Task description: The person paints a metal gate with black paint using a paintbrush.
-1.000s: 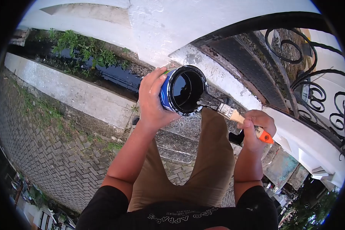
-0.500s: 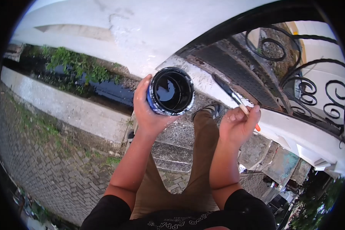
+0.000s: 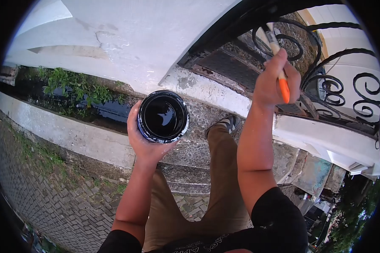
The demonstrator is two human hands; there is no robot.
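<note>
My left hand is wrapped round a can of black paint, its rim smeared with white and black. Dark glossy paint shows inside the can. Raised at the upper right, my right hand is closed on a paintbrush with a pale handle that ends in orange. The brush points up, with its metal band and dark bristles close to the curled bars and black frame of an iron gate. The bristle tip overlaps the gate's dark metal in this view.
A white wall rises ahead. To the left, a water-filled ditch with green plants runs behind a low concrete edge. Rough stone steps lie under my feet, beside block paving.
My right hand has lifted the paintbrush up and away to the gate's upper part. My left hand, with the paint can, has shifted left and slightly nearer my body.
</note>
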